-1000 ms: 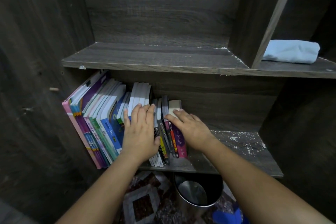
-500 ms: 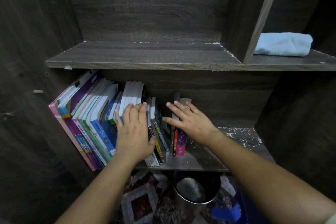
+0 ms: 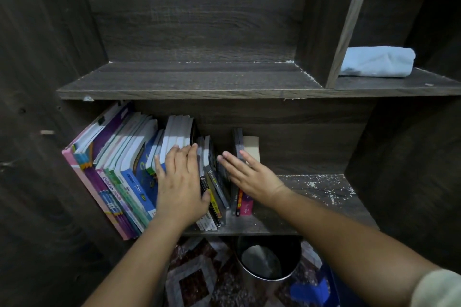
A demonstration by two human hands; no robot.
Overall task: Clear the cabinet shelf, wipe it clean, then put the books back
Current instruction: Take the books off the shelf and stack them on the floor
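Observation:
A row of colourful books (image 3: 119, 169) leans against the left wall of the lower cabinet shelf (image 3: 311, 197). My left hand (image 3: 180, 184) lies flat with straight fingers on the spines and tops of the middle books. My right hand (image 3: 249, 177), fingers straight, reaches into a gap between the dark thin books (image 3: 217, 177) and a small group of upright books (image 3: 240, 197) at the right end. A folded light blue cloth (image 3: 376, 61) lies on the upper shelf at the right.
White crumbs and dust cover the bare right part of the lower shelf. The upper shelf (image 3: 187, 77) holds nothing on its left side, and a vertical divider (image 3: 331, 20) splits it. Below stands a metal bin (image 3: 268, 260) on a patterned rug (image 3: 197, 279).
The rightmost books have been parted from the row, opening a gap. My right hand moved from their tops into that gap. My left hand stays on the middle books.

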